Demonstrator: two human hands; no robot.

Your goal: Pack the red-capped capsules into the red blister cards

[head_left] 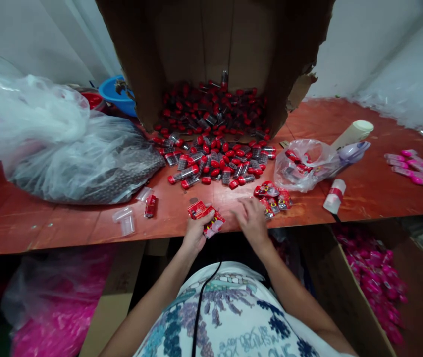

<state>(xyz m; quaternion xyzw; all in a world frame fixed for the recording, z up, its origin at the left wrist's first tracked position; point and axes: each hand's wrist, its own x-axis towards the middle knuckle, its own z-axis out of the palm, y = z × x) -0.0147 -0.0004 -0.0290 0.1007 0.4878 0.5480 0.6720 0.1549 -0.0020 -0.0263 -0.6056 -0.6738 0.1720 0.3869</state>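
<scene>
My left hand [195,232] is closed on flat red printed packets [214,224] at the table's front edge, thumb on top. What is printed on them is too small to read. To its right, my right hand [252,220] has its fingers apart with nothing visible in them. It is beside a small pile of similar shiny red packets [271,191]. Behind both hands lies a heap of small clear tubes with red caps [215,163], spilling from a tipped cardboard box [196,39].
At left are a clear bag of dark pieces [85,158], a red cylinder [150,206] and clear plastic pieces [125,221]. At right stand a plastic bag [304,166], a white roll [335,196] and pink-capped tubes [415,166]. Below the table, a box holds pink packets [377,277].
</scene>
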